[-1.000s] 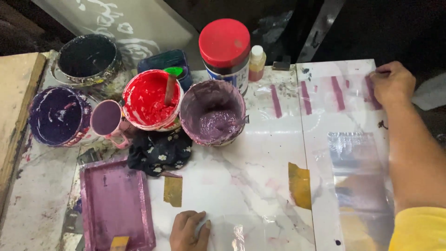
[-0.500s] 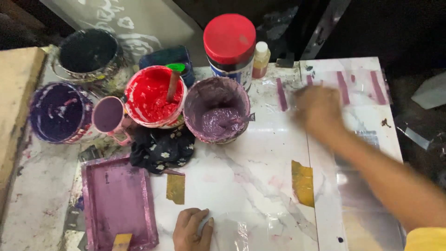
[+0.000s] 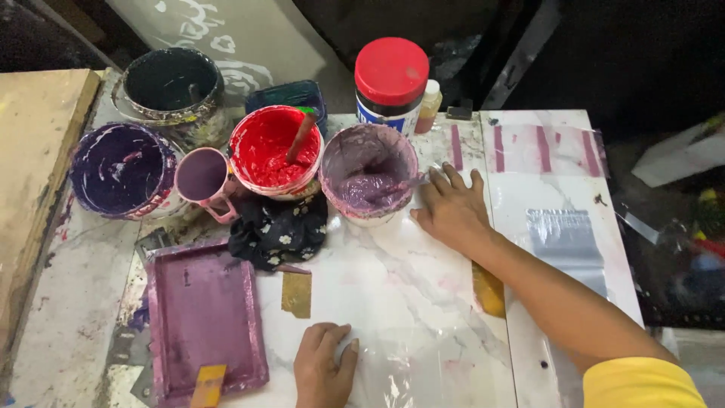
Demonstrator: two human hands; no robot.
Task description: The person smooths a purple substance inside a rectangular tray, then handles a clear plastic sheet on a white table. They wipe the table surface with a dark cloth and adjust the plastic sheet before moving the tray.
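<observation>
Beside the mauve paint tub (image 3: 368, 172), our right hand (image 3: 451, 208) lies open and flat while our left hand (image 3: 323, 366), fingers spread, pins the clear plastic sheet (image 3: 423, 363) to the marble table (image 3: 393, 279).

My right hand (image 3: 451, 208) lies flat on a smooth, glossy marble-patterned slab (image 3: 393, 279), and my left hand (image 3: 323, 365) presses a clear, shiny plastic sheet (image 3: 430, 370) that crinkles and catches the light. Beside my right fingers stands a plastic tub (image 3: 368, 172) smeared with thick, matt mauve paste. The red tub (image 3: 273, 149) holds wet, glossy paint. A soft black flowered cloth (image 3: 278, 230) lies rumpled. The tray (image 3: 202, 317) is coated in dull purple. The plank (image 3: 34, 151) is rough bare wood.
</observation>
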